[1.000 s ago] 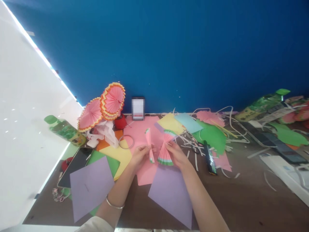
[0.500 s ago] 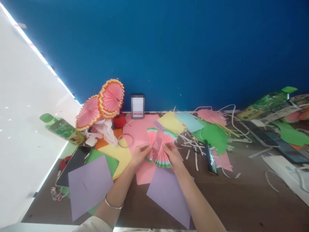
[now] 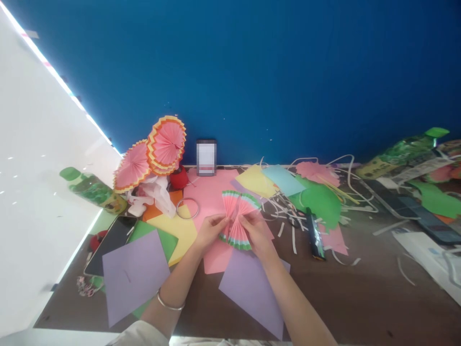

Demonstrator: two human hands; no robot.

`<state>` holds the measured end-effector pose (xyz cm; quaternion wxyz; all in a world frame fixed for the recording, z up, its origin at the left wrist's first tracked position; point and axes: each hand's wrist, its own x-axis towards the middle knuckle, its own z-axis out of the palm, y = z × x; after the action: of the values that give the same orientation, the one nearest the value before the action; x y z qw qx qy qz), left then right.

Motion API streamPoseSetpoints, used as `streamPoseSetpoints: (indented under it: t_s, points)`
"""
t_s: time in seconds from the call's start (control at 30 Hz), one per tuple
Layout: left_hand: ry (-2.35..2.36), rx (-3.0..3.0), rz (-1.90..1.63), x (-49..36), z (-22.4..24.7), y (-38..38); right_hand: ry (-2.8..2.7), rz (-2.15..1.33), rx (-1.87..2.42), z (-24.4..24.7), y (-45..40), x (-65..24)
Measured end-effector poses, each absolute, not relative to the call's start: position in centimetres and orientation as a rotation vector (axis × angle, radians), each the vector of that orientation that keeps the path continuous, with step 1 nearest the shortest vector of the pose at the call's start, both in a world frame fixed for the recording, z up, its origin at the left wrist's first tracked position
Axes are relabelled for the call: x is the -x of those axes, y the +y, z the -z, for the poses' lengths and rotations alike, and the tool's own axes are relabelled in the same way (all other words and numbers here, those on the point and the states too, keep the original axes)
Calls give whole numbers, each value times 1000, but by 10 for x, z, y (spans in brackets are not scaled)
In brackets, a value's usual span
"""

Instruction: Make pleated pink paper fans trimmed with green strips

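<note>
My left hand (image 3: pixel 212 231) pinches one pleated paper fan (image 3: pixel 229 204), pink with a green and white edge, at its gathered middle. A matching pleated fan (image 3: pixel 245 207) is pinched at its middle by my right hand (image 3: pixel 256 231). The two fans stand side by side with their inner edges close together; whether they touch I cannot tell. Beneath them lies a sheet of pink paper (image 3: pixel 212 259), with a purple sheet (image 3: pixel 248 288) nearer to me. Fingertips of both hands are partly hidden behind the folds.
Two finished pleated rosettes (image 3: pixel 166 144) stand at the back left near a green-capped bottle (image 3: pixel 91 192). Another purple sheet (image 3: pixel 135 276) lies left, by a dark phone (image 3: pixel 110 245). Paper strips (image 3: pixel 281 206), green paper (image 3: pixel 320 202) and a black-handled tool (image 3: pixel 315 235) lie right. A small screen (image 3: pixel 206 158) leans on the blue wall.
My hands have brought the two fans closer together; the right fan has moved left toward the left one, and the gap between them has narrowed.
</note>
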<state>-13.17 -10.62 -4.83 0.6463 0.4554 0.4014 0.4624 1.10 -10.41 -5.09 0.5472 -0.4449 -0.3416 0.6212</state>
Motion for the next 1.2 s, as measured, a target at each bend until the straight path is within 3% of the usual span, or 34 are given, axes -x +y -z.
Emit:
streamPoseSetpoints:
  t_s: [1.2]
  points:
    - [895,-1028,-1032,128,60,-107,-700,-1459,1176,61,-104,-7]
